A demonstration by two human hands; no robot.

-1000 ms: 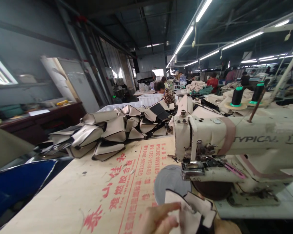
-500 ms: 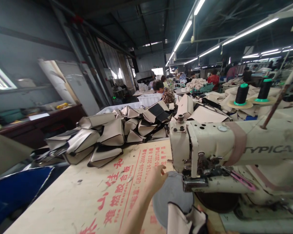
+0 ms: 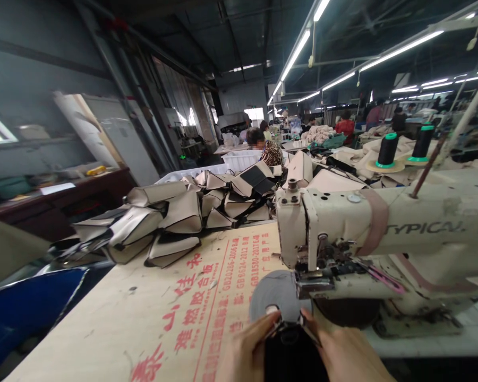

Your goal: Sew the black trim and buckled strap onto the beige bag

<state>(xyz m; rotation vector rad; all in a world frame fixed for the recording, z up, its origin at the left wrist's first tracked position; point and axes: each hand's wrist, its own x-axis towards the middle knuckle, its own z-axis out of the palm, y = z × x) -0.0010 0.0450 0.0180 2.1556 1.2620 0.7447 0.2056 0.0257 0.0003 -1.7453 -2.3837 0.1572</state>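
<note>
A: Where is the dark piece (image 3: 290, 347) now?

B: It is at the near edge of the table (image 3: 151, 313), just in front of the sewing machine (image 3: 366, 239). The left hand (image 3: 249, 350) grips its left top corner and the right hand (image 3: 342, 353) grips its right top corner, fingers closed on the material. The top edge sits near the grey round roll of tape (image 3: 276, 294), below the needle part of the machine.

A: How does the person do this step well?

B: In my judgement, the person keeps both corners pinched with equal tension, so the edge stays flat and straight. The edge should go squarely under the presser foot, not tilted. The fingers should stay to the sides of the needle line, because they are close to it.

A: Is something in the way?

B: Maybe the tape roll, which lies just beside the piece; whether they touch cannot be told. The heap of beige folded pieces (image 3: 175, 212) on the far side of the table is well apart.
</note>
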